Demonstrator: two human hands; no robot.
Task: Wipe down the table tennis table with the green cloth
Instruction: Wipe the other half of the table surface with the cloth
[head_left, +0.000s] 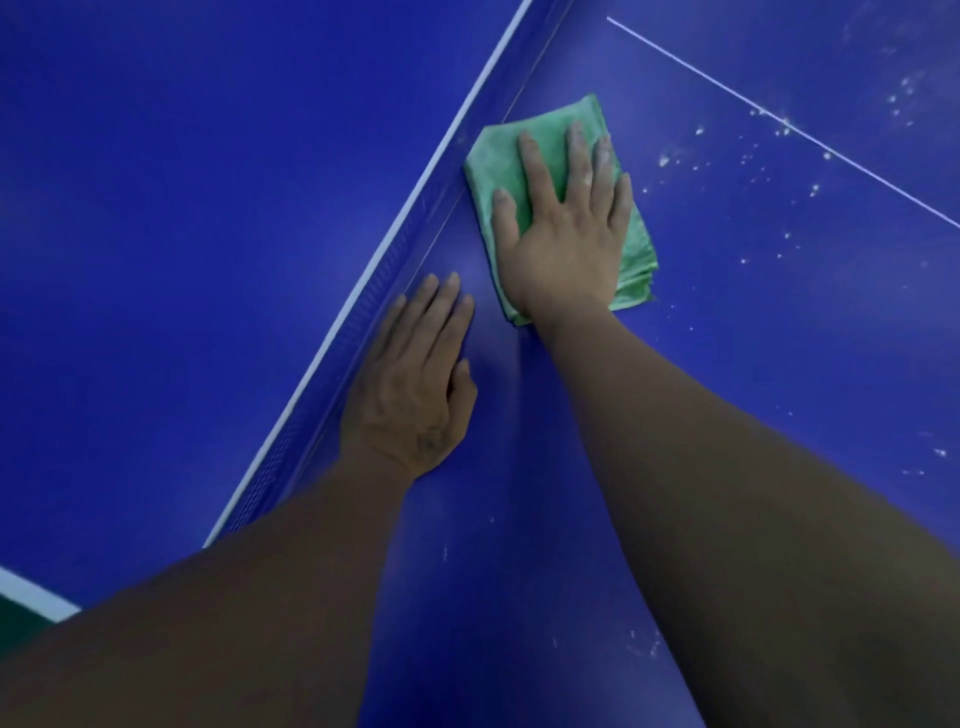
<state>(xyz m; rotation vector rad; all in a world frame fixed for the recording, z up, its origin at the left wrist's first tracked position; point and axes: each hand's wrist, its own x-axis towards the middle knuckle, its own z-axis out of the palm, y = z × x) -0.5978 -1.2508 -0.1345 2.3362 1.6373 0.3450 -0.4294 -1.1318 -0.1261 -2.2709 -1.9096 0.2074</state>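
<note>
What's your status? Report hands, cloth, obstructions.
Right hand flat on green cloth, by the net. Left hand flat on bare table. White specks right of cloth; nothing blocking.

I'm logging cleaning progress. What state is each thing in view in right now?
green cloth: folded, flat on the table beside the net.
right hand: fingers straight, pressing on the cloth.
left hand: flat on the table, holding nothing.
table: white specks right of the cloth.
net: upright.

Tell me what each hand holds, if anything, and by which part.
Nothing is gripped. The right hand presses flat, fingers straight, on the middle of the folded green cloth; the left hand rests flat on the blue table tennis table.
</note>
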